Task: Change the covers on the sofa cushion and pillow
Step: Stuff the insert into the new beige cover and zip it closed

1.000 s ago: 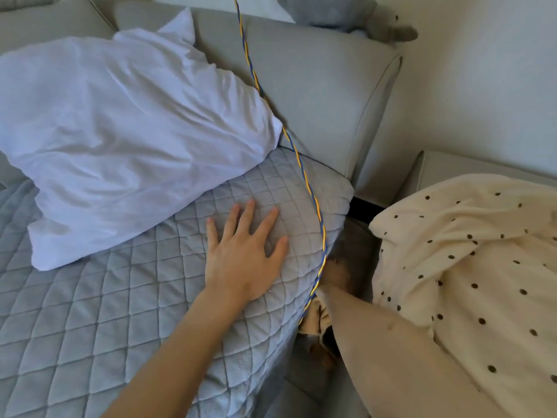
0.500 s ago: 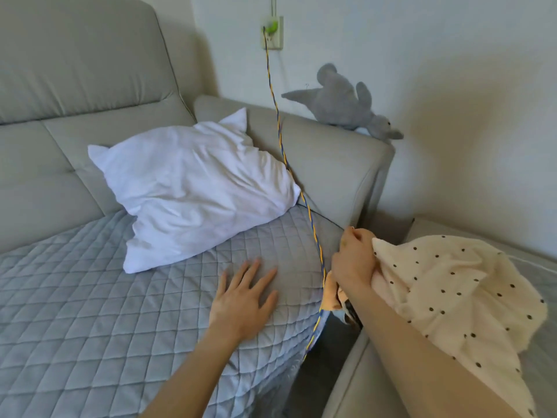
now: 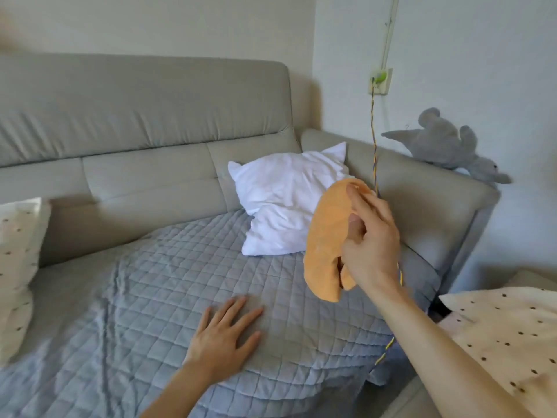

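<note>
My right hand (image 3: 369,239) holds a folded orange cloth (image 3: 328,236) up in the air above the sofa seat, fingers and thumb pinching its edge. Behind the cloth, a white pillow (image 3: 280,203) leans in the sofa corner against the backrest and armrest. My left hand (image 3: 224,336) rests flat, fingers spread, on the grey quilted cover (image 3: 150,297) spread over the seat. A cream cover with dark dots (image 3: 509,330) lies at the lower right beside my right forearm.
The beige sofa (image 3: 135,116) fills the back. Another cream dotted cushion (image 3: 16,260) sits at the left edge. A yellow-blue cord (image 3: 373,131) hangs from a wall socket (image 3: 380,81) past my right hand. A grey plush toy (image 3: 446,146) lies on the armrest.
My right hand rose from the gap beside the sofa, pulling up the orange cloth and lifting it over the seat. The view tilted upward. My left hand stayed flat on the quilt.
</note>
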Demonstrator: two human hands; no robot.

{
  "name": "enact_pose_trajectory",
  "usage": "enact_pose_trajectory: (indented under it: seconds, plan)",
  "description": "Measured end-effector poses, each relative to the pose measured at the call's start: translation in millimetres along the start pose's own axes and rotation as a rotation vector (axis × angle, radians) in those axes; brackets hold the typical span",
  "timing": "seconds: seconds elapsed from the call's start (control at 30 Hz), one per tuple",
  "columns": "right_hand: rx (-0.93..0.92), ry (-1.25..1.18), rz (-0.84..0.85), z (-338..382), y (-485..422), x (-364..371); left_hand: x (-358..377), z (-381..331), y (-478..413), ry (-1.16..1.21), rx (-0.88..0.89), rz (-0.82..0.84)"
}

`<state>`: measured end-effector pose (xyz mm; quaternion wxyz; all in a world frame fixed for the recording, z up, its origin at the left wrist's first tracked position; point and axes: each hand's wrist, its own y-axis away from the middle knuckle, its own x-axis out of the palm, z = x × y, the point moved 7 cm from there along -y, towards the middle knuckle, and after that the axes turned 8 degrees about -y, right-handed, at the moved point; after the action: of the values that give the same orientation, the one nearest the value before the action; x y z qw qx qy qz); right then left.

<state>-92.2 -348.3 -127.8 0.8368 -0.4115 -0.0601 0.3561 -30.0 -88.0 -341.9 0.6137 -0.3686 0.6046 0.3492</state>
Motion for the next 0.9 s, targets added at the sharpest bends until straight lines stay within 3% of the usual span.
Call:
enact_pose_trajectory:
  seconds: [0.3,0.4,0.5,0.6,0.67,0.8,0.9]
  plan:
    - [0.148,-0.445,0.293,85.9,64.0,154.3,-11.0,159.0,113.4,-0.015,-0.331,0.044]
    - [0.238,-0.509,0.274,85.3,78.8,179.5,-11.2,183.4,139.9,-0.009,-0.399,-0.002]
    - [0.407,-0.319,0.366,52.1,115.1,200.4,-9.3,197.2,156.7,0.054,-0.468,-0.076]
    - [0.411,0.006,0.706,19.1,173.4,216.9,-5.5,200.6,160.1,0.027,-0.483,-0.122]
    - [0.419,0.064,0.797,12.9,190.6,212.2,-7.1,198.3,160.3,0.000,-0.496,-0.164]
    - [0.152,0.035,0.687,44.8,172.0,202.6,-4.3,200.3,155.9,-0.028,-0.498,-0.266]
    - [-0.086,0.117,0.935,80.5,193.0,208.1,-1.0,199.2,154.7,-0.042,-0.476,-0.262]
